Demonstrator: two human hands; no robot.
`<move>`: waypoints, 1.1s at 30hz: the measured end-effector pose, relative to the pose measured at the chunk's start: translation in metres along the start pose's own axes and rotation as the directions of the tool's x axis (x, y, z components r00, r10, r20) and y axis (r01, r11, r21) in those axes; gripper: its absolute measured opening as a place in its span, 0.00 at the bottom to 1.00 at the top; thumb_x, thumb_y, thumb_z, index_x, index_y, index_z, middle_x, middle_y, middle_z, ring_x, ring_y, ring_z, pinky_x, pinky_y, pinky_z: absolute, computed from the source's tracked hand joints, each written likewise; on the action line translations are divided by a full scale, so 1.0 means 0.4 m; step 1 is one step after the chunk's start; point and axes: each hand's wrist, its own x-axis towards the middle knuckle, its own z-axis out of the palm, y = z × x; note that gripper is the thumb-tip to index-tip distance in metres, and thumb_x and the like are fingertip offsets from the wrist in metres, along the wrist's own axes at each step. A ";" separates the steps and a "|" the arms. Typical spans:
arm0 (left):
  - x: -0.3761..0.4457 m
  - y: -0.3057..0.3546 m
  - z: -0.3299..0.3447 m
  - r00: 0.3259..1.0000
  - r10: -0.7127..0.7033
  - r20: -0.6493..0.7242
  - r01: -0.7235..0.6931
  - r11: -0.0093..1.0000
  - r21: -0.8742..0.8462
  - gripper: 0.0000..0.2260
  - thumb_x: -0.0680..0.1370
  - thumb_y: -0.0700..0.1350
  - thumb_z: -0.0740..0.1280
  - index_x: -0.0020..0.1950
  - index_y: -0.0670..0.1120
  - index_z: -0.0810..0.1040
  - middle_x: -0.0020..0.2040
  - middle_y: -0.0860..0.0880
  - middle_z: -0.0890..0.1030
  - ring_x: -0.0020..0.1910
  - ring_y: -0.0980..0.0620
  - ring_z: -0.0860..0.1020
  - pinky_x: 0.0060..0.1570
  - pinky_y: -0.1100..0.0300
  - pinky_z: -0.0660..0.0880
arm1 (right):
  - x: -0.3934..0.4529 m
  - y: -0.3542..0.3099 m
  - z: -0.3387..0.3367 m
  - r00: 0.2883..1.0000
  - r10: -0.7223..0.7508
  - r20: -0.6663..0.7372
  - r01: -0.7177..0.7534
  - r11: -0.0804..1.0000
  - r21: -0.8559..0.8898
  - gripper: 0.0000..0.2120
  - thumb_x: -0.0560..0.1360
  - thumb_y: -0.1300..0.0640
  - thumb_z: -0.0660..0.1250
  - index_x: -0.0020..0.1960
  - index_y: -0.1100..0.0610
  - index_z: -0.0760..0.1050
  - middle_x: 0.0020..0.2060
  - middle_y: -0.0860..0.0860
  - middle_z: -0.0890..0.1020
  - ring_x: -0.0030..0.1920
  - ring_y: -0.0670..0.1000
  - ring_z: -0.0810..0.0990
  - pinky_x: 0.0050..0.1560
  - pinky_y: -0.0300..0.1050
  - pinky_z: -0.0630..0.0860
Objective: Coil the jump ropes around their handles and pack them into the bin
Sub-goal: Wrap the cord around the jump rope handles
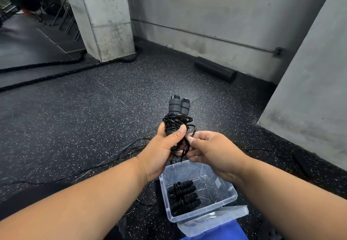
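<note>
Both forearms reach forward from the bottom edge. Under them, a clear plastic bin (228,201) sits on the speckled black floor (75,117), with two coiled jump ropes (183,195) lying inside and its lid (216,219) just in front. Above the bin, the left hand (161,151) grips a pair of black foam handles (178,108) held upright and side by side, thumb pressed over the black rope (176,122) wound around their middle. The right hand (208,149) pinches a loop of that rope just beside the handles. Loose black cord (120,157) trails across the floor to the left. A black foam roller (216,69) lies against the far wall.
</note>
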 end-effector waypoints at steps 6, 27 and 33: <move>0.007 -0.005 -0.003 1.000 0.021 -0.019 -0.020 0.999 0.029 0.25 0.75 0.54 0.76 0.64 0.46 0.69 0.48 0.45 0.81 0.43 0.50 0.80 0.49 0.52 0.82 | 0.002 0.014 0.013 1.000 -0.001 0.031 -0.003 0.992 0.126 0.16 0.84 0.58 0.63 0.61 0.71 0.78 0.49 0.61 0.84 0.50 0.55 0.81 0.65 0.57 0.77; 0.009 -0.001 0.001 0.999 -0.024 -0.029 0.022 0.998 -0.052 0.24 0.76 0.54 0.73 0.67 0.48 0.70 0.48 0.46 0.84 0.43 0.49 0.85 0.34 0.55 0.82 | 0.010 0.036 0.032 0.908 -0.398 -0.130 0.298 0.832 -0.468 0.19 0.72 0.59 0.78 0.51 0.44 0.71 0.32 0.44 0.77 0.33 0.42 0.75 0.38 0.40 0.75; 0.004 0.004 -0.002 0.998 -0.055 -0.017 0.054 0.996 -0.067 0.21 0.78 0.55 0.72 0.66 0.49 0.71 0.49 0.45 0.83 0.38 0.53 0.82 0.35 0.55 0.82 | 0.016 0.039 0.029 0.736 -0.676 0.028 0.459 0.468 -0.755 0.11 0.72 0.57 0.78 0.41 0.48 0.75 0.38 0.43 0.77 0.41 0.46 0.75 0.45 0.47 0.75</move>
